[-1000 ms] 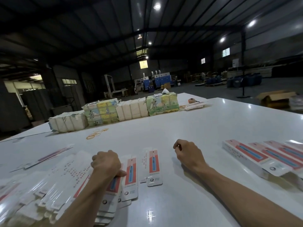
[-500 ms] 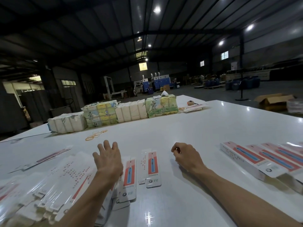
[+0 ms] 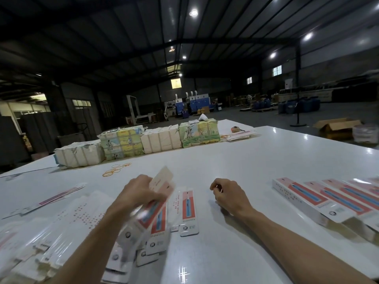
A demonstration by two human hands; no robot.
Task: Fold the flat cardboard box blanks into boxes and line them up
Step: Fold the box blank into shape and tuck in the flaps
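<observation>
Item in hand: your left hand (image 3: pixel 141 194) is gripping one flat blank (image 3: pixel 161 179), fingers curled round it near its upper end. It is holding the blank tilted above the fanned pile of blanks (image 3: pixel 61 226) at your left. The sheet is blurring, so its print is not reading. Your right hand (image 3: pixel 227 195) is resting on the table (image 3: pixel 246 160), apart from the blank, fingers loosely curled and holding nothing that is showing.

Handling note, as a judgement: the blanks are looking glossy and slippery, so you are best checking that only one sheet is coming away. Bring the right hand to the free lower end, press the long creases toward each other to open the sleeve, then tuck the end flaps.

Destination: the folded boxes (image 3: pixel 307 199) are lying side by side at your right, and the new one is probably belonging at the near end of that row.

Also on the surface: one loose blank (image 3: pixel 187 210) is lying between your hands, rubber bands (image 3: pixel 115 170) beyond them, and bundles of printed stock (image 3: pixel 123 144) are standing along the far edge. The white top is reflecting the ceiling lamps (image 3: pixel 193 12).

Room: a dim warehouse hall is surrounding you, with blue machines (image 3: pixel 192 103) at the back and an open carton (image 3: pixel 336 128) on the floor to the right.
</observation>
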